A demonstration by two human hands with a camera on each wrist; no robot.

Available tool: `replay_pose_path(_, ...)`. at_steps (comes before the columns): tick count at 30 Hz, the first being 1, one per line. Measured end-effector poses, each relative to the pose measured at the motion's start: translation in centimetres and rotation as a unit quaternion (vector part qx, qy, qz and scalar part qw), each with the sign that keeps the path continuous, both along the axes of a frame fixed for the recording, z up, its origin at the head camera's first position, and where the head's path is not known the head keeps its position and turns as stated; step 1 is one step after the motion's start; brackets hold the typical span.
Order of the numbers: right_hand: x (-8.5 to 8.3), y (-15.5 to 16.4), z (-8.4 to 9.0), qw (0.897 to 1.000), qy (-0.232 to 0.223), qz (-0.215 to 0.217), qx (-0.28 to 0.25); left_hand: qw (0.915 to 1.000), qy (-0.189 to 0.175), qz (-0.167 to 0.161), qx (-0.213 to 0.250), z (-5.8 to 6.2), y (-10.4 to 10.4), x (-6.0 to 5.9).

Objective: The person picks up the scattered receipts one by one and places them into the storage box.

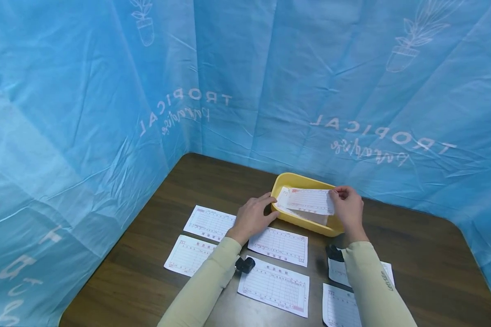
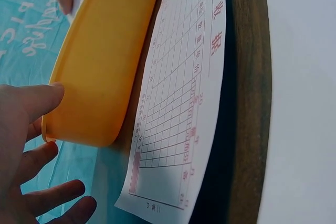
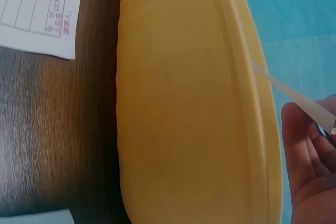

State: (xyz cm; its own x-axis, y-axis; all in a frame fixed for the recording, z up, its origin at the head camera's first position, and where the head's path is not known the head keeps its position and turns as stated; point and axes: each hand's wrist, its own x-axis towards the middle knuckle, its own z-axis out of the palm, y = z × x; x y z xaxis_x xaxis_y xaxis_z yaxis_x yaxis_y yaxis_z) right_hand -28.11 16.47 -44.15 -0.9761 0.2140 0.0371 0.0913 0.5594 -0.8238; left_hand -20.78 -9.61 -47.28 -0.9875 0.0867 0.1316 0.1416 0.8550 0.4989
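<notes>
A yellow plastic bin (image 1: pixel 304 222) stands toward the back of the table. My left hand (image 1: pixel 253 217) holds its left end, thumb outside the rim in the left wrist view. Between the right thumb and fingers, the right hand (image 1: pixel 349 209) pinches one end of a printed receipt slip (image 1: pixel 313 199), whose other end reaches over the bin. More paper (image 1: pixel 283 200) lies inside, partly covered by this slip. In the right wrist view the slip (image 3: pixel 299 98) slants up across the bin's rim to the fingertips.
Several receipt slips lie in front of the bin: two at the left (image 1: pixel 206 222), two in the middle (image 1: pixel 274 286), and two at the right (image 1: pixel 339 306) partly under the right sleeve. Blue printed cloth (image 1: pixel 249 91) hangs behind and left of the brown table (image 1: pixel 417 245).
</notes>
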Motion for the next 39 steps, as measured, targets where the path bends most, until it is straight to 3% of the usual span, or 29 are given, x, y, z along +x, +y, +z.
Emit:
replay_pose_path(11, -0.4, -1.2, -0.6, 1.0, -0.001, 0.024, 0.009, 0.9999, -0.004, 0.004, 0.014, 0.2, 0.0, 0.3)
replay_pose_path(18, -0.1, -1.1, 0.0, 0.999, -0.008, 0.043, 0.005, 0.9998, -0.006, 0.007, 0.016, 0.2, -0.2, 0.4)
replay_pose_path(27, 0.4, -0.2, 0.5, 0.992, 0.007, 0.12, 0.048, 0.9996, 0.0, 0.0, 0.027, 0.0, -0.3, 0.3)
replay_pose_path(32, 1.2, -0.3, 0.7, 0.987, 0.022, 0.15, 0.059, 0.9994, 0.002, 0.001, 0.034, 0.0, -0.6, 0.5)
replay_pose_path(39, 3.2, 0.9, 1.0, 0.988, 0.017, 0.141, 0.067, 0.9995, 0.004, -0.009, 0.029, 0.0, -0.4, 0.1)
